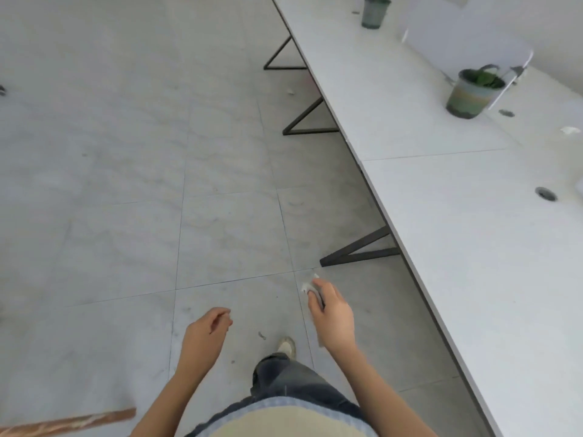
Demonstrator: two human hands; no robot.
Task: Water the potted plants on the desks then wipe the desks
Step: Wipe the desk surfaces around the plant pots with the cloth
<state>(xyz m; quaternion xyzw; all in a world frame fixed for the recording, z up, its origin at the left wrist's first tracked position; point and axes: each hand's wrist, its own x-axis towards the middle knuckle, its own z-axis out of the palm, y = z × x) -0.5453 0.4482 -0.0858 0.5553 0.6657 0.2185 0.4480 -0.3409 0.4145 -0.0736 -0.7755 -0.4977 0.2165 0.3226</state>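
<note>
Grey floor tiles (pixel 126 152) fill the frame from nine o'clock to centre as a person walks beside a row of white desks (pixel 457 216) running from twelve to five o'clock. At six o'clock the left hand (pixel 205 332) hangs loosely curled and appears to grip nothing. Just right of it, the right hand (pixel 331 313) is closed around a small whitish wad (pixel 310 287), perhaps a cloth, though blur leaves that unsure. Two potted plants stand on the desks: the near pot (pixel 471 93) at two o'clock, the far pot (pixel 373 12) at one. No watering vessel shows, so the person seems between steps; next comes stepping up to a desk.
</note>
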